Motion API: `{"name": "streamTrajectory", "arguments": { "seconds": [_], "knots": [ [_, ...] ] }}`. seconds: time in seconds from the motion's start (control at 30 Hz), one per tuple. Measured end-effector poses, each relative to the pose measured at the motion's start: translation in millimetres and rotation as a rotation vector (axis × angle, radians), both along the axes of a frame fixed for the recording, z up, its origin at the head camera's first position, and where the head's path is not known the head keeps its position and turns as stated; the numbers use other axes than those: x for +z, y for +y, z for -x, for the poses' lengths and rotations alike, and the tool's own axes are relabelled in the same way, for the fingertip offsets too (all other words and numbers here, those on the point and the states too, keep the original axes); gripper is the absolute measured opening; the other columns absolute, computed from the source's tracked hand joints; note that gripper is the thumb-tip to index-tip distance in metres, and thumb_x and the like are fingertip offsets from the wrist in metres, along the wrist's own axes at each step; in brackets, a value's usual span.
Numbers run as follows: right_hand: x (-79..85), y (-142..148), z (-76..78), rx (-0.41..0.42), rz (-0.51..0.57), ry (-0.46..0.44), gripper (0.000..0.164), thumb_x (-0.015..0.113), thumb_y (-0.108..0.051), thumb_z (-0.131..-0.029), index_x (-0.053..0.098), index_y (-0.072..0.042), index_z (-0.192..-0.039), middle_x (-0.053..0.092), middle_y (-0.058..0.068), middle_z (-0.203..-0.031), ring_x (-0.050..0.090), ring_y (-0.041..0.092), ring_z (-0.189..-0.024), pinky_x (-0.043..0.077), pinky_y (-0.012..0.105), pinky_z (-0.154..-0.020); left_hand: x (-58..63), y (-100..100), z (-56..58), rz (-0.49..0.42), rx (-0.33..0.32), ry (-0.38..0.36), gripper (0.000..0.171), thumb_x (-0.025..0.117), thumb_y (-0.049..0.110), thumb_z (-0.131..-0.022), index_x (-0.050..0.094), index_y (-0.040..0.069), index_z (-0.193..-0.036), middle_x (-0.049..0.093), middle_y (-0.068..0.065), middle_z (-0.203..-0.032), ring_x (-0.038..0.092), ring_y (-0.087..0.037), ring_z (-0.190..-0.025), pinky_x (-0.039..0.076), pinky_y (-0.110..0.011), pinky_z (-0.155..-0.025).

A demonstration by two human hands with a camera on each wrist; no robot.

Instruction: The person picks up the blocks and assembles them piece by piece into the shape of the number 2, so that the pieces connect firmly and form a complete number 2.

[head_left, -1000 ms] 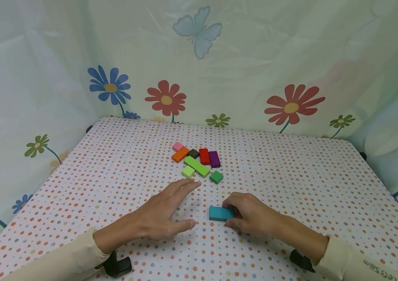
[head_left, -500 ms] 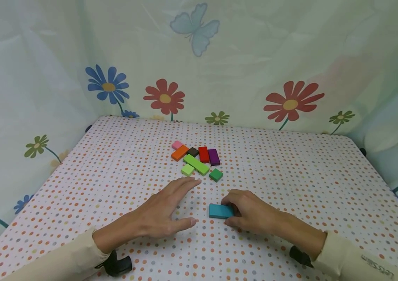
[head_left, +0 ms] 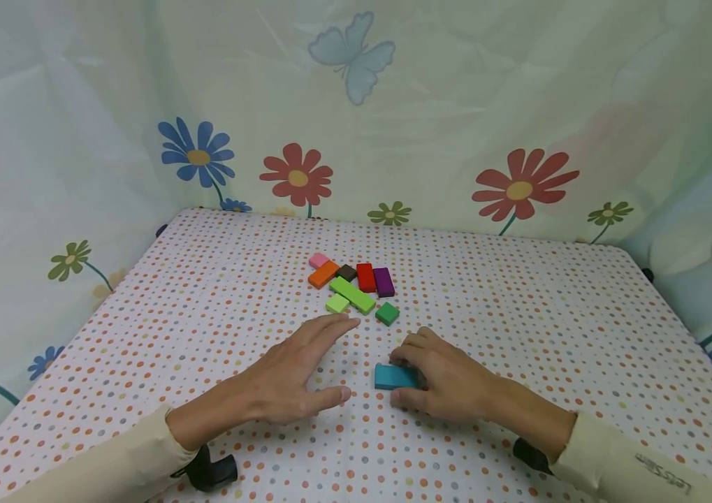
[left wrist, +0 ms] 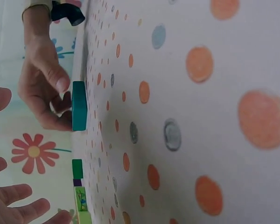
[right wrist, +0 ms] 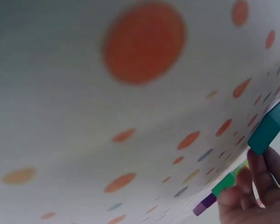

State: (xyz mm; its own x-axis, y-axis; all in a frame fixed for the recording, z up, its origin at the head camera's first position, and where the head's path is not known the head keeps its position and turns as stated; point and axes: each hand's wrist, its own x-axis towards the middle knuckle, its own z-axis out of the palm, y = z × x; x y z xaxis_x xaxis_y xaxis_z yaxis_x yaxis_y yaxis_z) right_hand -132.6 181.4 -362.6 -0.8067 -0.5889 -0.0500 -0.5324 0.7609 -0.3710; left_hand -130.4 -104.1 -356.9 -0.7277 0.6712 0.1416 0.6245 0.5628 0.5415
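A flat blue rectangular block [head_left: 393,377] lies on the dotted tablecloth in front of the person. Over its right end arches the right hand [head_left: 446,374], thumb on the near side and fingers on the far side. In the left wrist view, the right thumb [left wrist: 59,81] stands apart from the block [left wrist: 79,106], while a fingertip is close to its far end; contact is unclear. The left hand [head_left: 295,374] hovers left of the block with fingers extended, thumb spread and nothing held. Right-hand fingers [right wrist: 266,179] appear beside the block in the right wrist view.
Beyond the hands lies a group of blocks: pink [head_left: 318,260], orange [head_left: 323,274], dark brown [head_left: 346,272], red [head_left: 365,277], purple [head_left: 383,282], long lime [head_left: 352,295], small light green [head_left: 337,303] and green [head_left: 387,314]. A flowered curtain [head_left: 431,119] surrounds the table.
The right hand has shifted slightly left and away over the blue block, and its thumb and fingers have spread wider from its pinch. The block and left hand stay nearly still.
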Motion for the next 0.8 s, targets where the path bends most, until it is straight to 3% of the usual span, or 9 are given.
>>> {"name": "streamTrajectory", "arguments": {
  "seconds": [0.2, 0.3, 0.4, 0.6, 0.8],
  "knots": [
    [2.0, -13, 9.8, -0.003, 0.023, 0.214, 0.04, 0.072, -0.041, -0.092, 0.07, -0.011, -0.119, 0.066, -0.002, -0.116, 0.047, 0.012, -0.101, 0.049, 0.034, -0.082, -0.5, 1, -0.1, -0.009, 0.0, -0.011, 0.083, 0.064, 0.052, -0.092, 0.017, 0.044, -0.16, 0.021, 0.01, -0.166, 0.025, -0.013, -0.15, 0.037, -0.051, -0.114],
    [4.0, -21, 16.4, -0.017, 0.034, 0.268, 0.04, 0.073, -0.039, -0.091, 0.07, -0.009, -0.118, 0.067, 0.001, -0.115, 0.048, 0.015, -0.1, 0.049, 0.035, -0.08, 0.0, 2, -0.9, -0.013, 0.001, -0.03, 0.083, 0.064, 0.052, -0.092, 0.019, 0.041, -0.161, 0.02, 0.011, -0.166, 0.025, -0.013, -0.15, 0.037, -0.053, -0.113],
    [5.7, -28, 22.4, -0.047, 0.019, 0.272, 0.042, 0.072, -0.04, -0.091, 0.07, -0.009, -0.12, 0.068, 0.003, -0.115, 0.048, 0.016, -0.099, 0.049, 0.035, -0.079, 0.3, 3, -0.4, -0.02, 0.002, -0.033, 0.083, 0.063, 0.052, -0.092, 0.02, 0.037, -0.162, 0.02, 0.01, -0.166, 0.026, -0.014, -0.15, 0.037, -0.053, -0.113],
    [6.3, -43, 31.5, -0.116, 0.007, 0.231, 0.042, 0.073, -0.039, -0.091, 0.069, -0.009, -0.12, 0.069, 0.003, -0.109, 0.049, 0.017, -0.099, 0.05, 0.034, -0.079, 2.8, 5, 3.6, -0.058, 0.005, -0.018, 0.083, 0.063, 0.05, -0.093, 0.016, 0.042, -0.161, 0.024, 0.007, -0.165, 0.026, -0.012, -0.148, 0.036, -0.051, -0.115],
    [4.0, -54, 40.9, -0.166, 0.026, 0.201, 0.042, 0.075, -0.037, -0.09, 0.069, -0.008, -0.121, 0.069, 0.003, -0.111, 0.05, 0.018, -0.102, 0.051, 0.034, -0.079, 5.9, 6, 7.6, -0.087, 0.014, 0.009, 0.084, 0.065, 0.046, -0.092, 0.022, 0.031, -0.162, 0.026, 0.007, -0.164, 0.027, -0.013, -0.148, 0.035, -0.05, -0.116]
  ]
}}
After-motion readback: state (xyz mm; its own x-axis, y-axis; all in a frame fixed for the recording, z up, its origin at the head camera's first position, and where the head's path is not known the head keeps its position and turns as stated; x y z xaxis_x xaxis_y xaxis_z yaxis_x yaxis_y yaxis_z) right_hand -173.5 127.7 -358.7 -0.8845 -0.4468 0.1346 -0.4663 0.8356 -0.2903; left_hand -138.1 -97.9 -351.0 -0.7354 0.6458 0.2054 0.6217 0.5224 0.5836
